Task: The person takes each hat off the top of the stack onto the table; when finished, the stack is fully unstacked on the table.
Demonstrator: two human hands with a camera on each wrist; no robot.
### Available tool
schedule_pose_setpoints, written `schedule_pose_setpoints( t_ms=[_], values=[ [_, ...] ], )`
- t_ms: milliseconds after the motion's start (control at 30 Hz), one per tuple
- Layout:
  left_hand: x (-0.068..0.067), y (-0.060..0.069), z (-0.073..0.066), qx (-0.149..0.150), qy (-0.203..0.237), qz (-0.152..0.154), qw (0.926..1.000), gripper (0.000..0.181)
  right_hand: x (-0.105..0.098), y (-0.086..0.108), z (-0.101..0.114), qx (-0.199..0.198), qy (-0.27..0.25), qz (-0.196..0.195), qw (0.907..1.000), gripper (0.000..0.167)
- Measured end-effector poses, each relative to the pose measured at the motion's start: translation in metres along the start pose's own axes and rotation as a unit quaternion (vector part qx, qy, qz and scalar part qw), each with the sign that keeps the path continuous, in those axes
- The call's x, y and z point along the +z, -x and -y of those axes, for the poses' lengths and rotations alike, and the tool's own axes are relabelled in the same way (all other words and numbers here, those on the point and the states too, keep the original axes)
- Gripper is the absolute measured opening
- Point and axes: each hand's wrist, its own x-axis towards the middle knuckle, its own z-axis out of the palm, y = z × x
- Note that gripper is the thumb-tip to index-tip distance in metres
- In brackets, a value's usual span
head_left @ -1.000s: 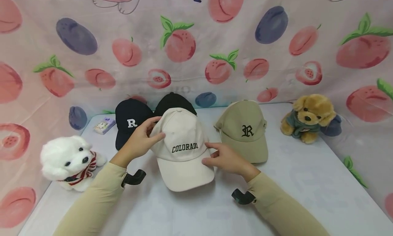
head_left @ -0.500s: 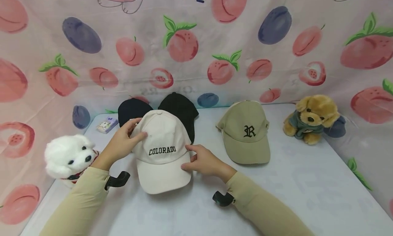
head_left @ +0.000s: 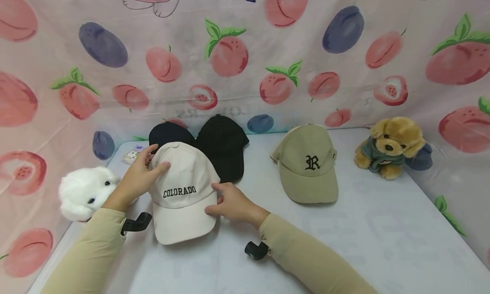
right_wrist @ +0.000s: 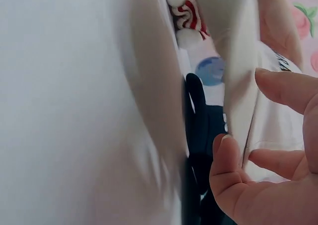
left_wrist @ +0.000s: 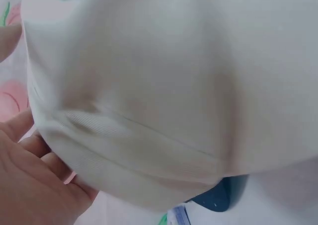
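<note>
A white baseball cap lettered COLORADO is held between both hands, brim toward me, tilted above the table. My left hand grips its crown's left side, thumb on the front; the left wrist view shows the fingers at the edge of the cap. On the right, my right hand pinches the side near the brim, as the right wrist view also shows with the thumb and fingers around the cap's edge. Behind it are a navy cap, mostly hidden, and a black cap.
A khaki cap with a dark letter R lies right of centre on the white table. A tan plush dog sits at the back right. At the left are a white plush dog and a small purple packet.
Both hands have carried the white cap to the left and slightly toward me. It now hides more of the navy cap, and the black cap behind has come into fuller view.
</note>
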Motion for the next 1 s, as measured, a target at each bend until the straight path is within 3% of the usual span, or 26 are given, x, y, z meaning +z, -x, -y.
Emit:
schedule_pose_setpoints(
  t_ms=[267,533,833,1000],
  values=[
    [-0.005,0.002,0.008,-0.009,-0.013,0.015,0.9998,0.085,0.015,-0.006,0.002,-0.018,0.037,0.012,0.9991,0.076],
    [-0.009,0.006,0.009,-0.021,-0.022,0.036,0.9989,0.095,0.029,-0.011,0.001,-0.013,0.037,0.021,0.999,0.073],
    [-0.008,0.006,0.008,-0.037,-0.037,0.023,0.9984,0.096,0.039,-0.013,0.005,0.014,0.037,0.041,0.9984,0.078],
    [-0.007,0.006,0.009,-0.027,-0.051,0.004,0.9983,0.093,0.043,-0.013,0.008,0.02,0.038,0.043,0.9982,0.079]
  ],
)
